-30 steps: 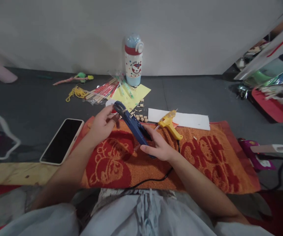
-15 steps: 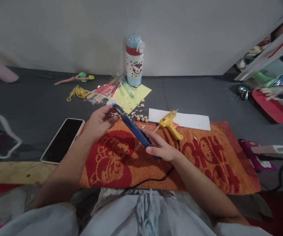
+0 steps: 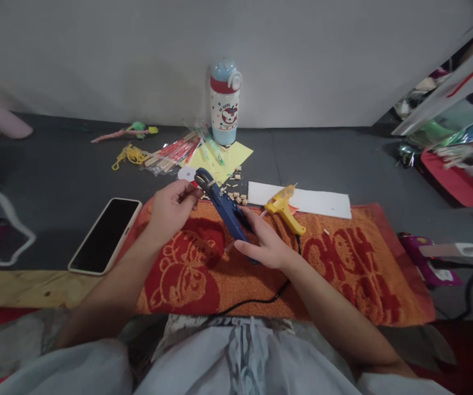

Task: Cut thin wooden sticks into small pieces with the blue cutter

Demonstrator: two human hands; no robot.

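Note:
My right hand is wrapped round the handles of a blue hand cutter, held at a slant above the towel. The cutter's head points up and away to the left, with a small pale piece showing near its jaws. My left hand is closed in a pinch just left of that head, fingertips together; whatever is between them is too small to make out. Below both hands lies an orange and red towel. Small cut wooden pieces are scattered just behind the cutter.
A yellow glue gun rests across a white strip on the right, its black cord crossing the towel. A phone lies left. Behind are a bottle, yellow paper, bagged sticks and yellow cord.
The cutter has turned, showing more of its side, and shifted slightly. My left fingers have come away from its head and closed in a pinch beside it. My right hand has moved slightly left.

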